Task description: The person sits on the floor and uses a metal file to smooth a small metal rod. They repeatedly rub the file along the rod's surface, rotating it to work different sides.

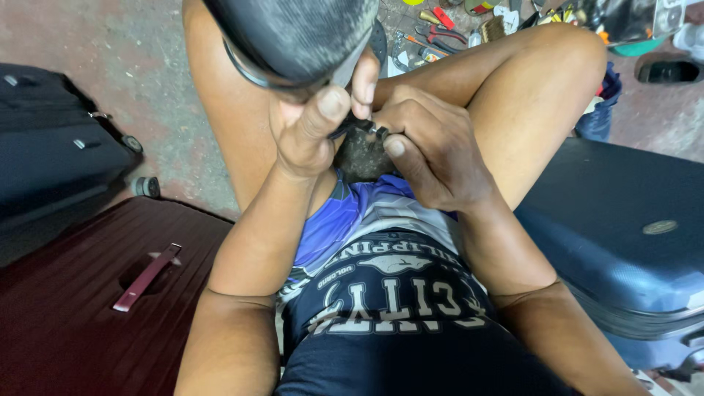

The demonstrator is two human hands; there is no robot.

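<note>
Both hands closed on a small dark part, held between the raised knees.

Nearest the camera: a maroon suitcase (81,308) at the lower left edge of the floor and a blue suitcase (623,227) at the right, the person's lap between them. Above the lap, left hand (312,128): grip tight, thumb pressed up against the rim of a dark rounded object (293,33). Right hand (429,147): grip narrow, fingers pinching a small dark part (364,139) that touches the left hand. Black suitcase (51,154) at far left. Farthest: scattered hand tools (440,33) on the floor beyond the knees.
</note>
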